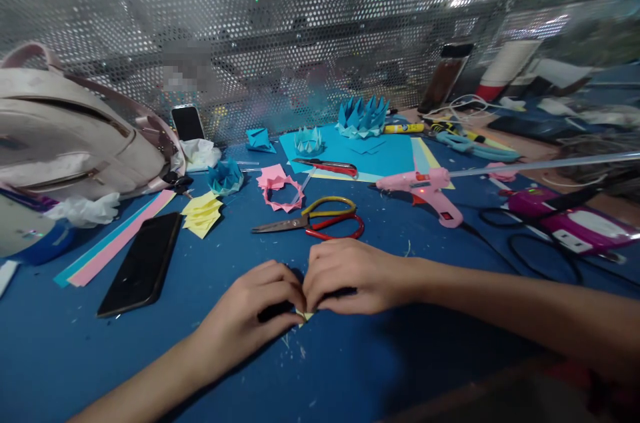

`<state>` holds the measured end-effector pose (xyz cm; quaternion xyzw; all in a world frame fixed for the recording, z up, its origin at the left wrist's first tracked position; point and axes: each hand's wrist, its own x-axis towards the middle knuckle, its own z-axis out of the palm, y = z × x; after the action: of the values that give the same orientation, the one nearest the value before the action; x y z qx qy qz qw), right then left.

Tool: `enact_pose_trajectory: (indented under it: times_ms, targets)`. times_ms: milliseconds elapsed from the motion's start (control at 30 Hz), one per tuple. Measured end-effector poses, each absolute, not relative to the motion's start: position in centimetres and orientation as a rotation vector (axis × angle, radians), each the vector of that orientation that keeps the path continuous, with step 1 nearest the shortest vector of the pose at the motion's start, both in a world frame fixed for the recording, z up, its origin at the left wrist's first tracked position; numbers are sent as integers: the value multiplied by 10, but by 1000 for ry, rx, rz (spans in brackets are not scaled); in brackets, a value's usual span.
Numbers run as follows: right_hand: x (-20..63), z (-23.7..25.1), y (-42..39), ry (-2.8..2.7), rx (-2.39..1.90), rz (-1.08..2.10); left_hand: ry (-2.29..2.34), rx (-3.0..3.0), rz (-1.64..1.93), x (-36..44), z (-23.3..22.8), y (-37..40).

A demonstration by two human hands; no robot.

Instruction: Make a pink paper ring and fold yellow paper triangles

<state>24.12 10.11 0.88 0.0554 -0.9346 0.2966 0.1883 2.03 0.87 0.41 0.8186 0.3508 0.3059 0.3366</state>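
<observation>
Hands meet low in the head view, on a blue tabletop (pixel 350 370). The left hand (pixel 250 306) and the right hand (pixel 350 276) press together, fingertips touching, with fingers pinched on a small yellow paper piece (pixel 305 315) that lies flat on the tabletop between them; only a corner of it shows below the fingertips, so its shape cannot be told.

Just beyond the hands lie scissors with yellow and red handles (pixel 320 220), blades pointing left. Behind those sits a pink folded paper ring (pixel 281 190), and farther back a second pair of red scissors (pixel 327 166) rests on a light blue paper sheet (pixel 370 153). A small pale blue paper crown (pixel 308 141) and a larger blue paper crown (pixel 363 116) stand on or by that sheet.

To the right a pink glue gun (pixel 425 190) lies on its side, with a pink power strip (pixel 575 226) and black cords near it.

To the left a black phone (pixel 143 263) lies face up, beside paper strips (pixel 115 240) in blue and pink. A stack of yellow folded papers (pixel 203 213) sits near a blue folded piece (pixel 225 176). A pale pink bag (pixel 75 136) fills the far left, against a perforated metal screen (pixel 300 23).
</observation>
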Motion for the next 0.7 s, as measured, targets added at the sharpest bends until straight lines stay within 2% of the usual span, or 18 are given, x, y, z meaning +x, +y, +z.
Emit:
enact_pose_trajectory:
  times_ms: [200, 367, 700]
  targets:
    - [243, 12, 101, -2562, -71, 1080, 979, 2356, 804, 20, 0, 3]
    - [243, 12, 105, -2570, -83, 1070, 929, 2780, 724, 17, 3, -1]
    - [240, 7, 106, -2628, -77, 1063, 851, 2918, 617, 16, 2, -7]
